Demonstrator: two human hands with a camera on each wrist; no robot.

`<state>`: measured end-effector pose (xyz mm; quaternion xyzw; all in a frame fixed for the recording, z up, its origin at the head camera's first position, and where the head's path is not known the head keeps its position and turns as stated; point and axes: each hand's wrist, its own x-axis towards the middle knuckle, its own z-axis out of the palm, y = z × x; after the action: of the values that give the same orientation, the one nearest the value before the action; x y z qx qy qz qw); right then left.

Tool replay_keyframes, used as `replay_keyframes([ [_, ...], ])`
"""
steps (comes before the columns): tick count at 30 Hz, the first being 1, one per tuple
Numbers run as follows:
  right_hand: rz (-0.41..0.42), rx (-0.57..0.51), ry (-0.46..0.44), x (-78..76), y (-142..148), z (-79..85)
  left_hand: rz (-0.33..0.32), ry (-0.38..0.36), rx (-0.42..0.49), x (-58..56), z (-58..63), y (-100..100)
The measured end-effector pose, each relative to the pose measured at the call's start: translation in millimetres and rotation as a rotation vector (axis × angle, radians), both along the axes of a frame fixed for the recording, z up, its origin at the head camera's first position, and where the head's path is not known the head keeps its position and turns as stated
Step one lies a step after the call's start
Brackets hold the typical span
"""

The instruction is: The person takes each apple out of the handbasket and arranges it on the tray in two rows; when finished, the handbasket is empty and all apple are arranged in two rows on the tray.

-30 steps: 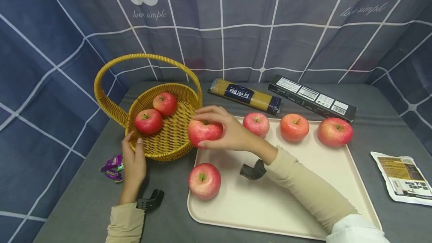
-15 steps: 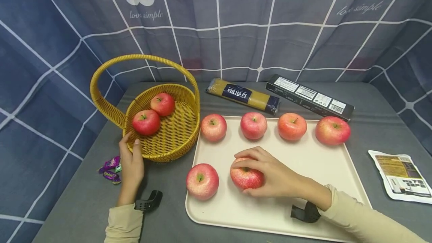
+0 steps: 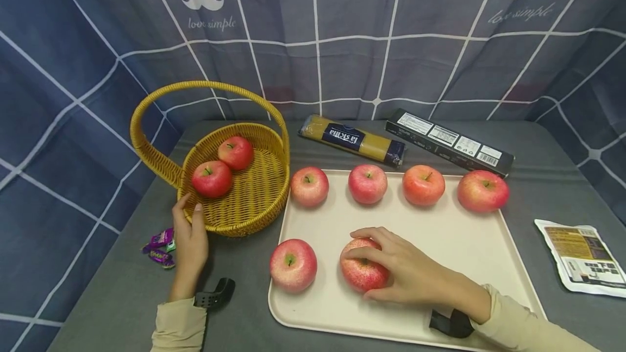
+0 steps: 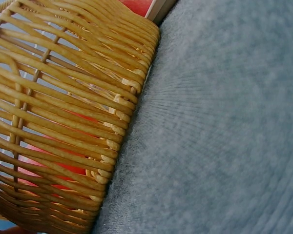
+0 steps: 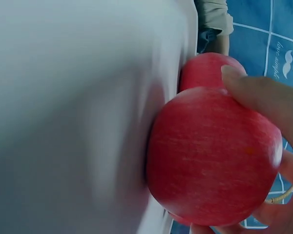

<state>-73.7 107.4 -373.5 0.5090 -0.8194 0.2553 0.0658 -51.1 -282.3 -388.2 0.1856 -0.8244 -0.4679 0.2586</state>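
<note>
My right hand (image 3: pixel 408 273) curls its fingers and thumb round a red apple (image 3: pixel 361 266), low over the beige tray (image 3: pixel 313 314). The right wrist view shows that apple (image 5: pixel 212 158) right at the tray surface, with the thumb (image 5: pixel 263 100) along its side. Left of it, another apple (image 3: pixel 293 265) sits near the tray's left edge. My left hand (image 3: pixel 191 243) pinches the near left rim of a yellow woven basket (image 3: pixel 254 224) with a tall handle. Two apples, one at the back (image 3: pixel 236 152) and one in front (image 3: pixel 212 178), lie inside the basket.
Several apples line the tray's back edge, from a pale red one (image 3: pixel 310 186) to a large one (image 3: pixel 483 191). Behind them lie a pasta pack (image 3: pixel 352 140) and a black box (image 3: pixel 450 142). Purple wrapped sweets (image 3: pixel 160 246) lie left, a white pouch (image 3: pixel 582 257) right.
My right hand has carried its apple from beside the basket rightward and nearer, down to the tray's front half. The apple at the tray's back left corner is now uncovered. My left hand stays put.
</note>
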Motion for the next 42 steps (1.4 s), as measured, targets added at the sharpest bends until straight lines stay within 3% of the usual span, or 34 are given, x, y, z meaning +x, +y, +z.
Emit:
replay_keyframes([
  [5, 0.021, -0.007, 0.003, -2.1, 0.1, 1.0, 0.004, -0.001, 0.009, 0.4, 0.7, 0.2],
  [11, 0.017, 0.051, -0.071, -6.7, 3.7, 11.5, 0.006, -0.005, 0.002, -0.5, -0.4, -0.8],
  [20, 0.009, 0.042, -0.303, -34.3, -8.6, 57.9, 0.006, -0.003, -0.002, -0.8, -0.1, 0.5],
  [26, 0.068, 0.01, -0.452, -70.6, -48.4, 78.4, 0.01, -0.003, -0.006, 0.2, 0.1, -0.9],
  [31, 0.145, 0.028, -0.468, -92.7, -96.0, 88.6, 0.014, -0.012, -0.004, 1.2, -0.5, -1.9],
  [36, 0.162, 0.147, -0.413, -102.1, -145.6, 94.7, 0.011, -0.014, -0.004, 1.4, -1.5, -1.6],
  [42, 0.189, 0.184, -0.399, -105.9, -201.0, 96.9, 0.001, -0.001, -0.01, 0.5, -1.6, -1.6],
])
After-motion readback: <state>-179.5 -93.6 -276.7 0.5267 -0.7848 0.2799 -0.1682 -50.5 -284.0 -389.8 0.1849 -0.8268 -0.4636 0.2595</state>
